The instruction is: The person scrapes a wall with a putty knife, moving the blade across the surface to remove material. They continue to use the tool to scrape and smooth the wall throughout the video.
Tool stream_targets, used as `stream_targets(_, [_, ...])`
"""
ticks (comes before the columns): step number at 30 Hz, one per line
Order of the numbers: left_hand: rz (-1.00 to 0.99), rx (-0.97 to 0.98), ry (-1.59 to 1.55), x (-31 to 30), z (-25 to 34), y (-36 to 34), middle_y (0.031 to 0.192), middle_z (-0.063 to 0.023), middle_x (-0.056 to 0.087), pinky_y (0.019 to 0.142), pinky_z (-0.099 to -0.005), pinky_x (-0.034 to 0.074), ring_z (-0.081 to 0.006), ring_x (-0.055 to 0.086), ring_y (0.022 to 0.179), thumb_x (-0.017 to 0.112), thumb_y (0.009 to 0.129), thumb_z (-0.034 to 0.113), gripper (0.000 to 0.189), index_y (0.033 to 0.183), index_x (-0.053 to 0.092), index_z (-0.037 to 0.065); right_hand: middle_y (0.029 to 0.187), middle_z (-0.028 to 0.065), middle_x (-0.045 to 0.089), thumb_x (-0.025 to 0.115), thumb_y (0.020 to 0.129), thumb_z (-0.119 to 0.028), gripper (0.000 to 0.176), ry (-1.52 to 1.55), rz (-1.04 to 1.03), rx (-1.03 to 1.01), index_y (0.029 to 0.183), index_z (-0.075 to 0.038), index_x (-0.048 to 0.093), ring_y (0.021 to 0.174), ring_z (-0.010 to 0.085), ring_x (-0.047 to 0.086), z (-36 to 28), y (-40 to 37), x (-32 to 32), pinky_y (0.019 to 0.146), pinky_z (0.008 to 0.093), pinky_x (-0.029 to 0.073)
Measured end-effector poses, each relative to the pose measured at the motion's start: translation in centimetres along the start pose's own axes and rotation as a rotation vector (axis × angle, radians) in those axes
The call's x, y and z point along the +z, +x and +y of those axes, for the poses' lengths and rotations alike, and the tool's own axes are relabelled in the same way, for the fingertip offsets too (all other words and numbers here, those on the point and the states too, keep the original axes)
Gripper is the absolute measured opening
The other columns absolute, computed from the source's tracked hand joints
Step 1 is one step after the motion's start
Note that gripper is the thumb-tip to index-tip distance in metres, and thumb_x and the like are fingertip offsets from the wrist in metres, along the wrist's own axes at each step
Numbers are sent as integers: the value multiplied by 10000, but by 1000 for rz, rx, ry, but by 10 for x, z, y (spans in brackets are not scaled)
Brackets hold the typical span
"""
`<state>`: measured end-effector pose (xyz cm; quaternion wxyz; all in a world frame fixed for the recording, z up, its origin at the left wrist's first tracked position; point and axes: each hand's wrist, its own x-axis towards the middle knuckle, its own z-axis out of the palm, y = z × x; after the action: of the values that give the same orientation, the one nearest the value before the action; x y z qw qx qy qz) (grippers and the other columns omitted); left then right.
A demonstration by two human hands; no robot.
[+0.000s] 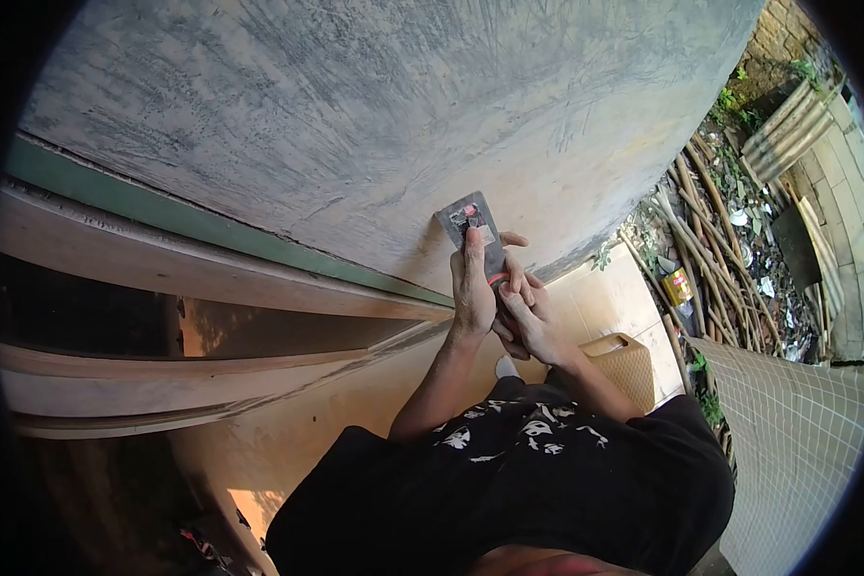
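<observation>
A flat grey hand sander point(491, 252) is held in front of my chest, close to the wall. It has a dark clip at its far end, a pale label and an orange-red band lower down. My left hand point(473, 293) is closed around it, with the thumb lying along the plate. On the other side, my right hand point(536, 326) is closed at the lower end, its thumb and fingers bent near the orange-red band. Both hands look dusty. The hands cover the tool's lower part, and its underside is hidden.
A streaked, grey-white wall point(355, 106) rises ahead, bordered by a green strip point(182, 216) and a wooden frame point(163, 259) on the left. A tan woven-pattern basket point(624, 372) stands on the tiled floor point(614, 298). Bamboo poles point(696, 240) and rubbish lie to the right.
</observation>
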<state>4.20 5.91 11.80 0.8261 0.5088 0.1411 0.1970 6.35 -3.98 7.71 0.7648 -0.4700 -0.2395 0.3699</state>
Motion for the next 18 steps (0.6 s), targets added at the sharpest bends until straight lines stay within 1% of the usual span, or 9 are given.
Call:
stream_targets(3, [-49, -69, -83, -6, -9, -3, 514, -68, 479, 605, -362, 539, -185, 535, 445, 189, 944, 535, 709, 921, 513, -95, 549, 0, 391, 418, 956, -341, 308, 17, -1, 88, 895, -40, 450, 375, 62, 362, -14, -7, 5, 294, 202, 259])
stream_targets(4, [-49, -69, -84, -10, -15, -4, 514, -68, 479, 605, -362, 539, -185, 535, 445, 189, 944, 535, 709, 921, 513, -95, 546, 5, 396, 418, 957, -336, 313, 33, 32, 181, 897, -32, 460, 398, 67, 376, -21, -9, 9, 327, 210, 288])
stream_targets(5, [-62, -87, -137, -13, -22, -6, 558, -85, 506, 666, -383, 531, -210, 564, 520, 182, 943, 530, 706, 915, 518, -91, 543, 9, 400, 417, 958, -332, 318, 49, 68, 274, 900, -24, 471, 422, 72, 389, -23, -10, 10, 360, 218, 317])
stream_targets(9, [-181, -53, -209, -9, -32, -16, 672, -133, 561, 836, -448, 479, -287, 610, 718, 179, 946, 498, 681, 894, 534, -81, 540, 22, 417, 420, 959, -324, 338, -134, 54, 134, 837, -16, 488, 481, 88, 416, -3, -7, 5, 449, 235, 356])
stream_targets(10, [-203, -53, -178, -10, -29, -18, 683, -148, 569, 876, -471, 451, -316, 613, 741, 180, 952, 473, 655, 825, 542, -57, 549, 22, 426, 424, 957, -325, 346, -182, 128, 32, 819, -16, 496, 502, 93, 423, 3, -5, 7, 471, 242, 355])
stream_targets(11, [-203, -54, -177, -12, -31, -18, 683, -148, 569, 876, -471, 451, -316, 613, 741, 180, 952, 473, 655, 825, 542, -57, 557, 21, 434, 428, 956, -327, 355, -230, 199, -71, 802, -16, 504, 524, 97, 430, 6, -3, 9, 493, 249, 355])
stream_targets(14, [-150, -24, -187, -17, -34, -17, 648, -127, 553, 866, -471, 457, -314, 616, 726, 166, 958, 461, 639, 752, 529, -23, 598, 18, 455, 383, 969, -334, 362, -348, 132, 7, 881, -7, 509, 495, 79, 436, -6, -3, 10, 422, 230, 347])
stream_targets(16, [-185, -14, -72, -18, -29, -16, 566, -83, 479, 882, -523, 436, -331, 604, 712, 164, 947, 486, 594, 700, 468, 39, 592, 13, 452, 385, 969, -334, 361, -316, 85, 23, 859, -10, 503, 485, 77, 430, -7, -2, 6, 415, 228, 341])
stream_targets(18, [-193, 10, -53, -19, -30, -15, 546, -72, 463, 873, -522, 444, -330, 606, 700, 156, 950, 480, 594, 699, 466, 40, 587, 9, 450, 387, 968, -333, 363, -282, 38, 43, 836, -14, 497, 474, 76, 424, -7, -2, 5, 408, 226, 334])
